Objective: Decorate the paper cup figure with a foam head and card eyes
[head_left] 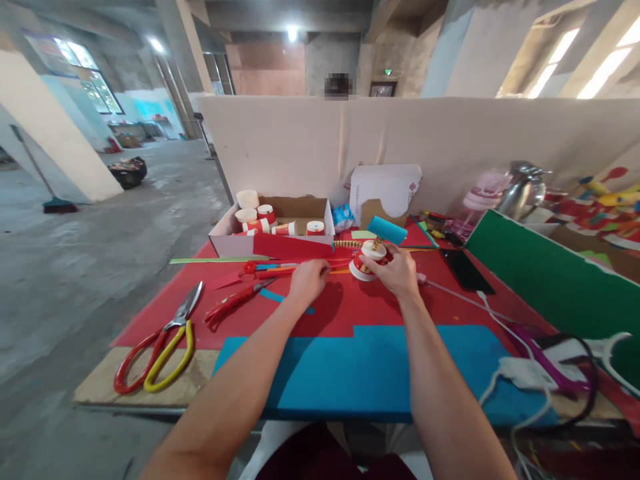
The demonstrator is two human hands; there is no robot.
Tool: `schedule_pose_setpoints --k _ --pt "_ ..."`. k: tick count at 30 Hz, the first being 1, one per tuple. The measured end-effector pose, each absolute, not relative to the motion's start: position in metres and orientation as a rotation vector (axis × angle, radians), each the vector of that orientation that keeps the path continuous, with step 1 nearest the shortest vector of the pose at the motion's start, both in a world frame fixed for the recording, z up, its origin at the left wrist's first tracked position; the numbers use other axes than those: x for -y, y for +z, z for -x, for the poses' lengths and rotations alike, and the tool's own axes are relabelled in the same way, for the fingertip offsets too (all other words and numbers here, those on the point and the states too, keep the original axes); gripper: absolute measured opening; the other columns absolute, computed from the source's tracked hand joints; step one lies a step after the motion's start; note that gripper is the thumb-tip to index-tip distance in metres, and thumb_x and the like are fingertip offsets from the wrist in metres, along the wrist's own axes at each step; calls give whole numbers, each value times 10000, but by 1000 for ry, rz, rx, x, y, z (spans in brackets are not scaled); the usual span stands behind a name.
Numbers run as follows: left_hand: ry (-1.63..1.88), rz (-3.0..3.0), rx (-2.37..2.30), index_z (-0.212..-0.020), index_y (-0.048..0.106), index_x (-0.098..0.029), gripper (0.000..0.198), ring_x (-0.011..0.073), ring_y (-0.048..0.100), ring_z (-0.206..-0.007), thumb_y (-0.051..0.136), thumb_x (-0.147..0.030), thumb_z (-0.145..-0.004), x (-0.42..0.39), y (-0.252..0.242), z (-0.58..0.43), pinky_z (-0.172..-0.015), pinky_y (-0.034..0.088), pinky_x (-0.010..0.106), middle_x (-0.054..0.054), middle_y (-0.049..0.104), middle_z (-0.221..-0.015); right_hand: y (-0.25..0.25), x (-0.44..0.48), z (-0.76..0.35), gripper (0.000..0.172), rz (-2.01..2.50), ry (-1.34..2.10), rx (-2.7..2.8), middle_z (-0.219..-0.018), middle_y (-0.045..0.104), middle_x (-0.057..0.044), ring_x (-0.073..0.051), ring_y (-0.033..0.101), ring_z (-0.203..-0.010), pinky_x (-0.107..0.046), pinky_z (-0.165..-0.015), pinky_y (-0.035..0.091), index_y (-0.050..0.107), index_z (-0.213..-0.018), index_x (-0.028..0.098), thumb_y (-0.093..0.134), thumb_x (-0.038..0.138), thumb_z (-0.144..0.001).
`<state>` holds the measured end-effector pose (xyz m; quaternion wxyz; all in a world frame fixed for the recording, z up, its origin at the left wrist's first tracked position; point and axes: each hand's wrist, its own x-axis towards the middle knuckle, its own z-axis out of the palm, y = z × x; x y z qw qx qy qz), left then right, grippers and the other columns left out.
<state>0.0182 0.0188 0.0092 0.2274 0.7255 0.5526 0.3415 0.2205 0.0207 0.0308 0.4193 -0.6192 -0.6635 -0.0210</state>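
My right hand [400, 270] is closed round the side of an upside-down red and white paper cup [367, 268]. A gold coiled spring [377, 245] rises from the cup's top, with a blue paper tube [387, 229] at a tilt above it. My left hand [309, 280] is closed, fingers curled down over narrow red paper strips [280, 272]; what its fingertips hold, if anything, is hidden. Left of that hand lies a red-handled tool [233, 303] with a pointed tip. Farther left are large scissors [173, 337] with one red and one yellow handle.
A cardboard box [233, 245] with several paper cups stands behind my left hand. To the right lie a black phone [467, 271], white cables and a green board [530, 280]. Blue paper [340, 373] covers the front edge. A white partition [280, 147] closes the back.
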Motion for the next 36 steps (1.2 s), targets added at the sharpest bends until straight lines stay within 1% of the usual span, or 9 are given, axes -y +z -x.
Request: schedule_pose_setpoints --k 2,5,9,16,23,27,30,34,36 --pt "861 -2252 -1568 -782 689 -162 153 185 623 -776 546 -110 -769 -25 8 -8 -692 462 270 70 695 -811 31 -20 -220 455 1557 -59 1642 -817 687 -86 -255 607 -797 -376 -772 428 654 -847 192 589 606 -670" --pt "695 -2483 -1405 -813 711 -166 198 184 623 -799 527 -102 -778 -26 6 -5 -743 464 274 76 699 -845 31 -20 -219 458 1580 -72 1645 -832 693 -88 -260 609 -814 -381 -792 419 656 -849 192 581 609 -674" --pt "552 -2627 -1183 -863 726 -181 224 177 615 -818 520 -123 -796 -22 2 -15 -754 465 256 71 693 -859 29 -20 -218 484 1608 -95 1664 -861 696 -108 -274 608 -841 -387 -803 412 658 -882 178 576 610 -680" --pt "475 -2681 -1149 -899 723 -171 229 177 607 -849 513 -140 -810 -22 -3 -22 -749 462 237 78 667 -874 26 -20 -215 477 1618 -98 1704 -882 697 -107 -279 604 -872 -400 -831 396 656 -918 186 582 596 -685" --pt "442 -2746 -1210 -740 679 -140 243 179 597 -784 449 -92 -804 -21 -3 -26 -690 441 244 95 646 -795 26 -20 -215 472 1615 -83 1718 -875 705 -107 -283 621 -862 -395 -820 412 663 -905 185 597 594 -679" --pt "636 -2596 -1276 -759 620 -157 179 171 584 -728 453 -112 -807 -8 18 -18 -653 418 249 70 646 -779 23 -21 -211 492 1587 -73 1723 -896 702 -120 -293 622 -882 -405 -837 412 662 -932 177 619 588 -666" --pt "702 -2464 -1214 -830 562 -190 160 145 540 -615 406 -188 -863 23 51 2 -571 377 233 17 610 -707 19 -22 -206 498 1554 -25 1764 -901 700 -113 -291 619 -886 -409 -841 413 656 -932 176 633 591 -656" --pt "286 -2317 -1151 -837 537 -225 227 118 475 -516 341 -309 -915 90 91 53 -503 322 214 -19 568 -648 14 -20 -199 489 1510 3 1822 -903 695 -108 -286 612 -888 -422 -858 403 657 -919 166 652 577 -654" --pt "40 -2275 -1150 -771 564 -235 269 121 498 -541 365 -356 -905 123 97 85 -502 313 212 -16 591 -655 13 -19 -197 504 1499 -2 1833 -900 691 -112 -287 607 -892 -432 -871 397 658 -934 159 659 576 -650"
